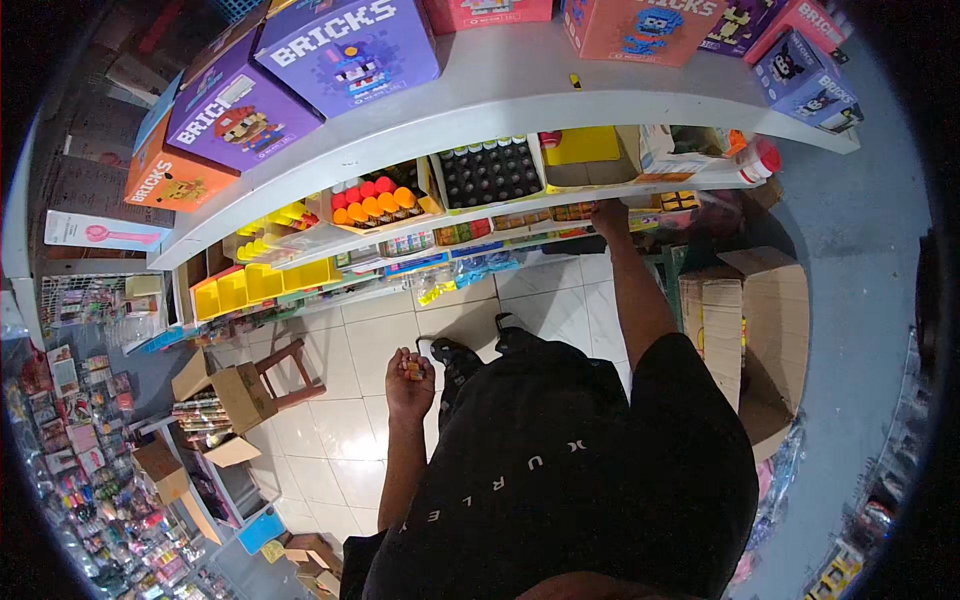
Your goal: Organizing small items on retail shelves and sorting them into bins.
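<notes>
My left hand (pixel 410 386) is held palm up over the tiled floor, its fingers curled round several small orange-and-white items (pixel 414 369). They are too small to name. Ahead of me my right hand (pixel 611 217) reaches into a lower shelf, beside a row of small patterned packs (pixel 574 211). Its fingertips are hidden at the shelf's edge, so I cannot see whether they grip anything. On the shelf above stand a box of tubes with orange and red caps (pixel 375 201), a box of dark-capped bottles (pixel 491 176) and a carton holding a yellow sheet (pixel 581 146).
Boxed brick sets (pixel 349 60) line the white top shelf (pixel 495 82). Yellow bins (pixel 262 283) sit lower left. A large open cardboard box (pixel 772 345) is at my right. Leftward are a wooden stool (pixel 296 375), an opened carton (pixel 244 397) and hanging packaged goods (pixel 90 435).
</notes>
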`<action>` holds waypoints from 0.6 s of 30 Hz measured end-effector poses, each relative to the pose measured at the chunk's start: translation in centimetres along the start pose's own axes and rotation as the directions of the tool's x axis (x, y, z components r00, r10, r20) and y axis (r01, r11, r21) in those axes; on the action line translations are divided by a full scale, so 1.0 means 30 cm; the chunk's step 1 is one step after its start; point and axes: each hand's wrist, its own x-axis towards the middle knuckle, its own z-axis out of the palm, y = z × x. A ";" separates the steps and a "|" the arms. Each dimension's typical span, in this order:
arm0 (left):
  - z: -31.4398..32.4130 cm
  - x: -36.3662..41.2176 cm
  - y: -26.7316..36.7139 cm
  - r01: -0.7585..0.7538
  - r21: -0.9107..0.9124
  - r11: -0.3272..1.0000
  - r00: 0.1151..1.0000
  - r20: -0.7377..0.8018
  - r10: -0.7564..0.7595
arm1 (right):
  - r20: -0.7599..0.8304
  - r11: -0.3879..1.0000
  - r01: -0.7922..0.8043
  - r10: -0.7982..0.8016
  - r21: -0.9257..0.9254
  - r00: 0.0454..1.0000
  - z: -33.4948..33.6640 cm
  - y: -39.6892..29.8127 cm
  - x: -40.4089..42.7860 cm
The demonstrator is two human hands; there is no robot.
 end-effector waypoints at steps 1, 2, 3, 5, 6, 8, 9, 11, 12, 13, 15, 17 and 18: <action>-0.004 0.002 0.000 0.023 -0.018 1.000 0.999 -0.026 -0.024 | -0.031 0.988 0.089 -0.094 -0.128 0.995 -0.001 -0.003 -0.003; -0.008 0.004 -0.002 0.000 -0.006 1.000 1.000 0.027 0.000 | -0.025 0.951 0.137 -0.150 -0.277 0.988 -0.003 -0.007 -0.007; -0.012 0.006 -0.009 0.003 -0.006 1.000 1.000 -0.001 -0.003 | -0.048 0.951 0.176 -0.194 -0.255 0.980 -0.007 -0.009 -0.016; -0.019 0.007 -0.016 0.005 -0.010 1.000 1.000 -0.029 -0.006 | -0.095 0.989 0.074 -0.061 0.131 0.994 -0.019 -0.016 -0.030; -0.020 0.010 -0.020 0.017 -0.002 1.000 1.000 -0.009 -0.017 | -0.140 0.975 0.150 -0.128 0.161 0.982 -0.024 -0.022 -0.031; -0.023 0.011 -0.024 0.026 0.002 1.000 1.000 0.009 -0.026 | -0.115 0.995 0.079 -0.086 -0.060 0.990 -0.031 -0.041 -0.034; -0.023 0.012 -0.025 0.037 -0.006 0.999 0.999 0.001 -0.037 | -0.132 0.992 0.119 -0.124 -0.039 0.984 -0.034 -0.050 -0.037; -0.022 0.014 -0.026 0.046 -0.014 0.999 0.999 -0.005 -0.046 | -0.050 1.000 -0.010 0.009 -0.021 0.999 -0.040 -0.068 -0.042; -0.022 0.016 -0.026 0.040 -0.009 0.999 0.999 -0.013 -0.040 | -0.095 0.998 0.057 -0.055 0.015 0.994 -0.044 -0.077 -0.044; -0.021 0.017 -0.027 0.059 -0.029 0.998 0.997 -0.042 -0.060 | -0.076 0.996 0.068 -0.073 -0.065 0.994 -0.050 -0.085 -0.043; -0.022 0.014 -0.030 0.038 -0.005 0.999 0.999 -0.001 -0.038 | -0.056 0.987 0.077 -0.086 -0.144 0.995 -0.066 -0.095 -0.044; -0.017 0.012 -0.030 0.042 -0.006 0.999 0.999 0.018 -0.042 | 0.023 0.991 0.073 -0.071 -0.114 0.997 -0.086 -0.100 -0.047; -0.010 0.014 -0.030 0.042 0.010 0.999 0.998 0.051 -0.042 | -0.008 0.992 0.101 -0.101 -0.073 0.995 -0.100 -0.103 -0.043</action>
